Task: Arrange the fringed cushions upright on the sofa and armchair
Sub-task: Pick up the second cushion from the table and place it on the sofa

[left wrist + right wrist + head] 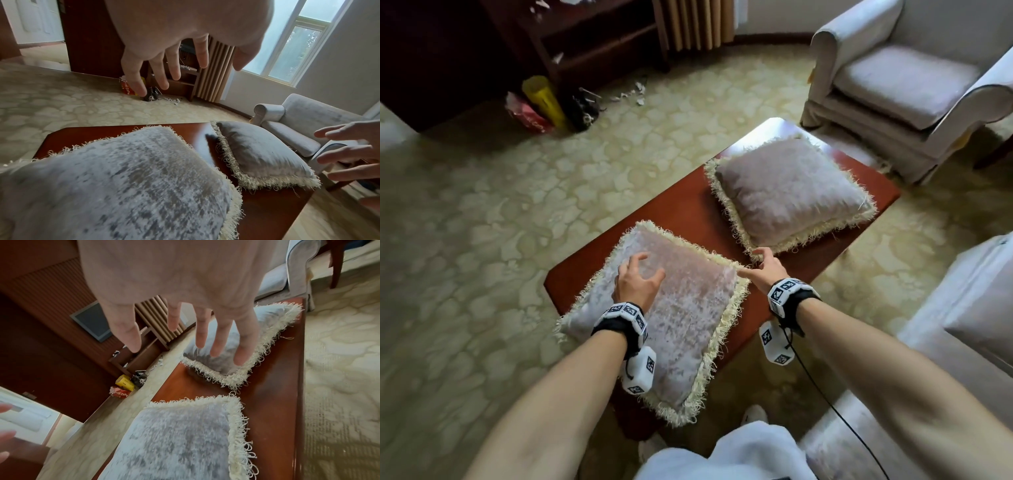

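Both hands (637, 281) (765, 269) released over near cushion (681, 318), its fringe overhanging table (678, 209) edge.

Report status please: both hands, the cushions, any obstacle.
Left hand open above near grey fringed cushion, no grip. Right hand open, empty. Far grey fringed cushion flat on red-brown wooden table. Grey armchair seat free.

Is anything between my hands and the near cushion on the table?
Nothing visible. The left hand hovers over the near cushion; the right hand is by its far right corner. Both are open, holding nothing.
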Available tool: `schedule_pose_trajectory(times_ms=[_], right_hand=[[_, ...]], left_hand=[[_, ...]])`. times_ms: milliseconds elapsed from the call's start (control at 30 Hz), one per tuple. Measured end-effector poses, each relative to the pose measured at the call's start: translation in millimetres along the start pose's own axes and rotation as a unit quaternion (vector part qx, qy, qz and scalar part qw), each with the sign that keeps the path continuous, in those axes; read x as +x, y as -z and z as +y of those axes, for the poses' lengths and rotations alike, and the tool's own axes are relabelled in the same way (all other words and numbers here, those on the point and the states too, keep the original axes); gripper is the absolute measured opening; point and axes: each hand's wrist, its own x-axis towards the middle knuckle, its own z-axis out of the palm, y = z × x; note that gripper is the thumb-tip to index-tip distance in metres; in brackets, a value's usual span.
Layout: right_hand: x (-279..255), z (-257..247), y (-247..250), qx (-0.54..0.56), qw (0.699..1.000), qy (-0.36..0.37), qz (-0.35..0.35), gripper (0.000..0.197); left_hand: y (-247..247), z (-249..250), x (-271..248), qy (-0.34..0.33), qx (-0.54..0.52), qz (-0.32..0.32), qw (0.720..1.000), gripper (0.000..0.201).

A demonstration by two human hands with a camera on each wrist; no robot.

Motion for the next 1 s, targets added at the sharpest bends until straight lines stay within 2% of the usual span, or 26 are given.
schedule_pose_trajectory(times_ms=[133, 433, 600, 733, 1000], right_hand=[[7.3, -13.9, -28.3, -0.007, 1.000, -0.014, -0.011, 0.068], [10.4, -45.0, -96.1, 0.011, 0.996, -0.079, 0.032, 0.066], [-4.3, -55.0, -151.3, 0.066, 0.980, -0.168, 0.085, 0.064], [-9.2, -52.8, -181.0, 0.103, 0.967, -0.214, 0.093, 0.064], [16.0, -18.1, -226.8, 0.164, 0.939, -0.292, 0.083, 0.061]], left_hand=[[14.8, -20.2, 17.2, 0.014, -0.012, 0.003, 1.000, 0.044], [42.1, -79.1, 98.4, -0.013, -0.002, -0.061, 0.998, 0.048], [52.8, -105.3, 147.4, -0.054, 0.029, -0.153, 0.986, 0.059], [47.4, -117.2, 169.6, -0.071, 0.066, -0.193, 0.976, 0.047], [15.7, -151.1, 209.3, -0.062, 0.099, -0.231, 0.966, 0.053]])
